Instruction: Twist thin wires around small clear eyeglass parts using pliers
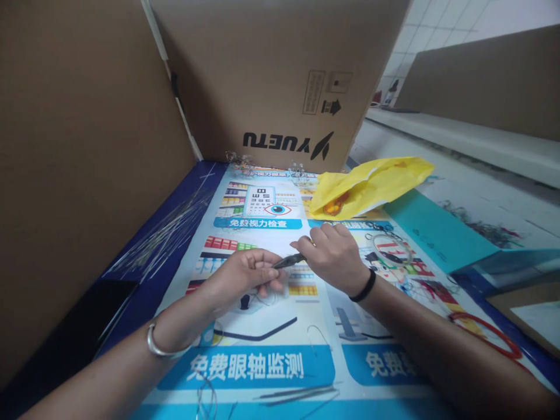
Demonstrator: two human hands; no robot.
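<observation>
My right hand (331, 255), with a black band at the wrist, is wrapped round a pair of dark pliers (291, 260) pointing left. The tips of the pliers meet the fingers of my left hand (249, 274), which wears a silver bangle on its wrist. The left thumb and fingertips are pinched together at those tips; the piece between them is too small to make out. Below the hands, a thin bent wire (319, 337) lies on the printed poster sheet (271, 326).
Long thin wires (164, 233) lie on the blue cloth at left. A yellow bag (371, 186), a teal box (441, 233) with wire bits and a red wire coil (490, 333) are at right. Cardboard (271, 76) stands behind. Short dark rods (297, 394) lie at the front.
</observation>
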